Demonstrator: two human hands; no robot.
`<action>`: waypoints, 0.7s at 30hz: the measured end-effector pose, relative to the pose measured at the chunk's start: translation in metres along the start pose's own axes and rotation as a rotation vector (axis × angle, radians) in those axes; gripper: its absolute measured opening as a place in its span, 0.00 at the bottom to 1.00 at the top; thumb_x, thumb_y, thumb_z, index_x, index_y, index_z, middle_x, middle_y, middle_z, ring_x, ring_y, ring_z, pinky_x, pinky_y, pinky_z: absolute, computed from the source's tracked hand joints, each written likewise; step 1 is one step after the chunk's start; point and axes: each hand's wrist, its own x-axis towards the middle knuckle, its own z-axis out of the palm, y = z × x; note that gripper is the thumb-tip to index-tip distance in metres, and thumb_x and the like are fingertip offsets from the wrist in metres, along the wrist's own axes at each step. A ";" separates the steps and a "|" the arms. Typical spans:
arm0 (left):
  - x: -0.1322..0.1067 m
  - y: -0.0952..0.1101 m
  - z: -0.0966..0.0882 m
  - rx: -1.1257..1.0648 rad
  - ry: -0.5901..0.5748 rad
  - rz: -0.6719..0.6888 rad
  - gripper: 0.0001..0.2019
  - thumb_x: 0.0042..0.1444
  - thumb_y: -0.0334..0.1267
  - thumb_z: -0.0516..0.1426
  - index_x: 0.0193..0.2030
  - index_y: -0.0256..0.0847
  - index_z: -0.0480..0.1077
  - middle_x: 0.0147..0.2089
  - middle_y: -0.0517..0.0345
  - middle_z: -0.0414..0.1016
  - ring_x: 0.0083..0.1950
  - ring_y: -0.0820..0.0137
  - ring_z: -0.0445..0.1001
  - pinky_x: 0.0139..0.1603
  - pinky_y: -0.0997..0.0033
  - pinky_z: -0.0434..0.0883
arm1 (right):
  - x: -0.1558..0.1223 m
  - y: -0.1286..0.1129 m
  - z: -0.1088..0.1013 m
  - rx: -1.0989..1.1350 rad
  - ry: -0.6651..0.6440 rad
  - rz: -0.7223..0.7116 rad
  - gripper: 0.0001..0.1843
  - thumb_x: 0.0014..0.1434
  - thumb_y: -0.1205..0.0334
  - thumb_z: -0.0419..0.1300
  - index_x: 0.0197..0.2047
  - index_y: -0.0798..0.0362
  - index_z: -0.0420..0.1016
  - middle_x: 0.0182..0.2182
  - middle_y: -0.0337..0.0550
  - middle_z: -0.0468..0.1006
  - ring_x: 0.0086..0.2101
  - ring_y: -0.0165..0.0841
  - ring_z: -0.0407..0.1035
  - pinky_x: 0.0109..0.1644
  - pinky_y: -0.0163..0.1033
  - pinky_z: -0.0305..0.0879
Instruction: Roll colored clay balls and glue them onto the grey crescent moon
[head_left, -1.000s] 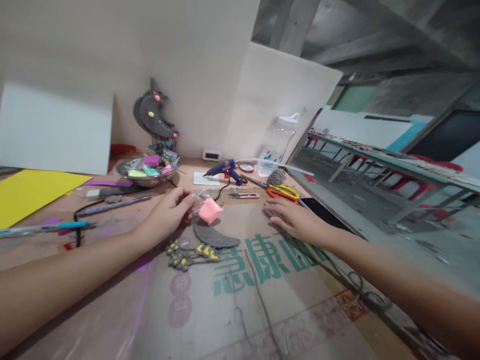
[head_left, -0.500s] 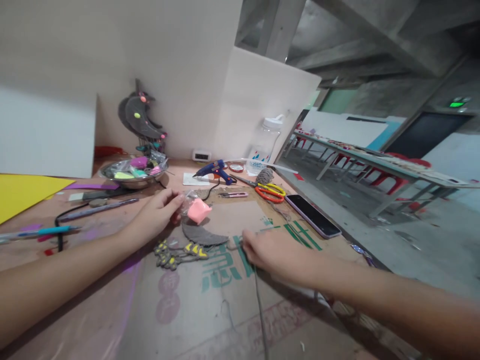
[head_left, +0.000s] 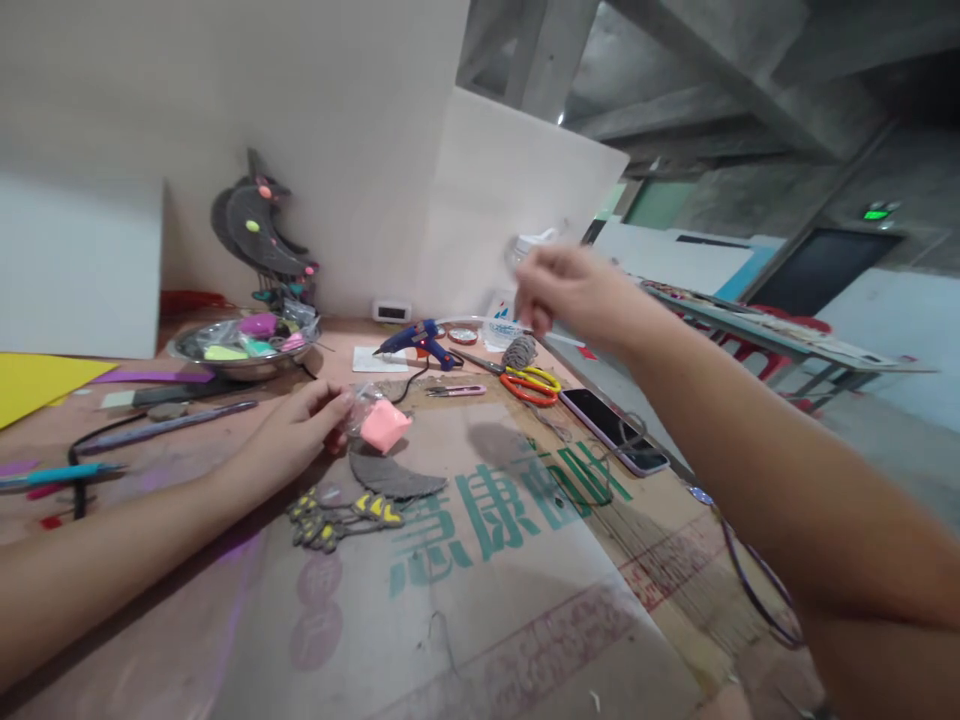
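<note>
My left hand point(head_left: 296, 438) rests on the cardboard-covered table, its fingers pinched on the clear wrapper of a pink clay block point(head_left: 385, 425). A grey crescent piece point(head_left: 394, 478) and small grey-and-yellow ornaments point(head_left: 337, 510) lie just in front of that hand. My right hand point(head_left: 570, 290) is raised above the table's far side, closed in a pinch. A thin dark cord point(head_left: 626, 455) seems to hang from it, looping over the phone point(head_left: 615, 430) and under my forearm.
A blue glue gun point(head_left: 418, 340), orange-yellow scissors point(head_left: 536, 382), a twine ball point(head_left: 519, 350) and pink snips point(head_left: 457, 391) lie beyond the block. A metal bowl point(head_left: 240, 352) of coloured clay, a dark crescent decoration point(head_left: 259, 230), pens point(head_left: 172, 425) and a yellow sheet point(head_left: 37, 380) are at the left. The table edge runs at the right.
My right hand went from beside the scissors to the cord on the cardboard, then rose closed to well above the table. The left hand stayed at the pink block.
</note>
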 end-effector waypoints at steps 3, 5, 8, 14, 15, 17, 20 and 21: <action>-0.002 0.005 0.001 0.024 0.009 -0.016 0.21 0.49 0.57 0.59 0.29 0.39 0.62 0.19 0.65 0.62 0.21 0.77 0.61 0.20 0.80 0.57 | -0.020 0.000 0.018 -0.023 -0.506 -0.030 0.14 0.64 0.53 0.53 0.33 0.54 0.70 0.27 0.39 0.76 0.24 0.26 0.67 0.29 0.33 0.61; -0.002 0.007 0.002 0.018 0.013 -0.023 0.22 0.48 0.57 0.59 0.30 0.39 0.62 0.19 0.65 0.62 0.21 0.77 0.61 0.20 0.80 0.57 | -0.027 0.004 0.027 -0.137 -0.559 -0.046 0.16 0.63 0.52 0.52 0.32 0.54 0.71 0.27 0.39 0.76 0.24 0.26 0.67 0.29 0.33 0.60; -0.001 0.005 0.002 0.008 0.012 -0.022 0.21 0.50 0.56 0.58 0.32 0.39 0.62 0.19 0.65 0.62 0.21 0.77 0.61 0.20 0.80 0.56 | -0.027 0.012 0.033 -0.237 -0.509 -0.023 0.16 0.64 0.53 0.50 0.34 0.54 0.72 0.28 0.41 0.77 0.25 0.28 0.68 0.30 0.33 0.59; 0.003 -0.005 0.000 -0.028 0.011 -0.020 0.18 0.53 0.53 0.57 0.33 0.39 0.62 0.19 0.66 0.62 0.20 0.77 0.60 0.20 0.80 0.56 | -0.038 0.039 0.049 -0.354 -0.764 -0.026 0.29 0.46 0.63 0.65 0.54 0.49 0.68 0.38 0.41 0.76 0.32 0.31 0.69 0.32 0.32 0.60; 0.004 -0.005 0.000 -0.031 0.009 -0.017 0.17 0.53 0.53 0.57 0.32 0.39 0.62 0.19 0.67 0.61 0.20 0.77 0.60 0.20 0.80 0.56 | -0.042 0.045 0.055 -0.351 -0.782 -0.026 0.29 0.45 0.65 0.66 0.52 0.49 0.69 0.36 0.40 0.76 0.32 0.32 0.69 0.32 0.32 0.60; 0.006 -0.006 0.000 -0.023 0.014 -0.027 0.16 0.53 0.51 0.57 0.32 0.39 0.62 0.19 0.66 0.62 0.19 0.77 0.60 0.19 0.80 0.55 | -0.049 0.056 0.069 -0.252 -0.748 -0.035 0.10 0.52 0.67 0.58 0.40 0.51 0.72 0.31 0.39 0.75 0.31 0.31 0.68 0.31 0.32 0.59; 0.008 -0.008 0.000 -0.039 0.016 0.001 0.15 0.53 0.50 0.57 0.32 0.40 0.62 0.19 0.67 0.61 0.19 0.77 0.60 0.19 0.80 0.56 | -0.046 0.063 0.087 -0.152 -0.662 -0.047 0.06 0.58 0.67 0.53 0.29 0.53 0.66 0.26 0.38 0.71 0.28 0.29 0.66 0.31 0.32 0.59; 0.009 -0.009 0.000 -0.042 0.015 0.019 0.15 0.53 0.50 0.56 0.33 0.40 0.62 0.19 0.67 0.61 0.20 0.77 0.60 0.20 0.80 0.57 | -0.039 0.060 0.091 -0.150 -0.603 -0.048 0.06 0.58 0.67 0.52 0.29 0.53 0.63 0.24 0.37 0.70 0.26 0.29 0.65 0.29 0.31 0.59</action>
